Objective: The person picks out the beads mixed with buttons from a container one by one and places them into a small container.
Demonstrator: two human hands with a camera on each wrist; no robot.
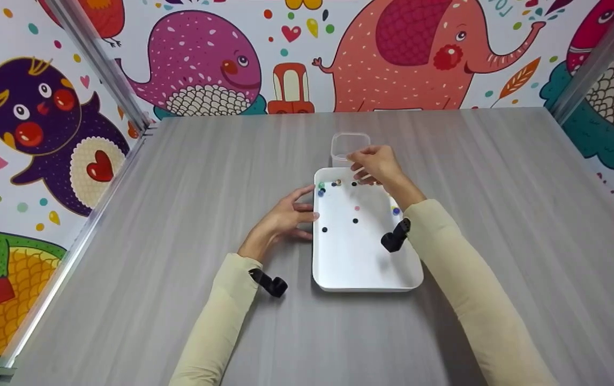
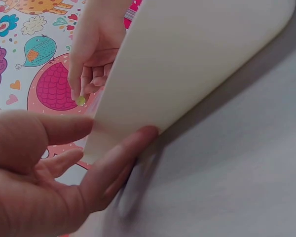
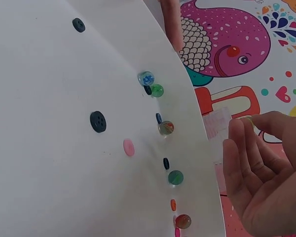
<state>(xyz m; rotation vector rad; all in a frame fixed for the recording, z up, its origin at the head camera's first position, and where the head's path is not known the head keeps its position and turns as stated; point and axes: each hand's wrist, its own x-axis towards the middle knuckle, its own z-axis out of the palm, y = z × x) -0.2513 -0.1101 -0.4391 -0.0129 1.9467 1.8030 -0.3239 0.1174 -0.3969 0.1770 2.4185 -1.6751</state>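
Note:
A white rectangular tray [image 1: 360, 262] lies on the table with small buttons and glass marbles in it. My left hand [image 1: 285, 217] is at the tray's left side, its fingers spread and fairly straight against the outer wall. In the left wrist view, the thumb reaches the rim and a fingertip [image 2: 149, 132] rests low on the wall. Over the tray's far edge, my right hand [image 1: 379, 163] pinches a small yellow-green button [image 2: 81, 100] between thumb and forefinger. Just beyond stands a clear plastic container [image 1: 342, 140], partly hidden by that hand.
Marbles such as a green one [image 3: 175, 177] lie along the tray's far side. A pink button [image 3: 129, 147] and a black button [image 3: 98, 122] lie farther in. A printed panel with animals [image 1: 205, 59] rises behind the grey table [image 1: 221, 161]; metal posts [image 1: 106, 64] flank it.

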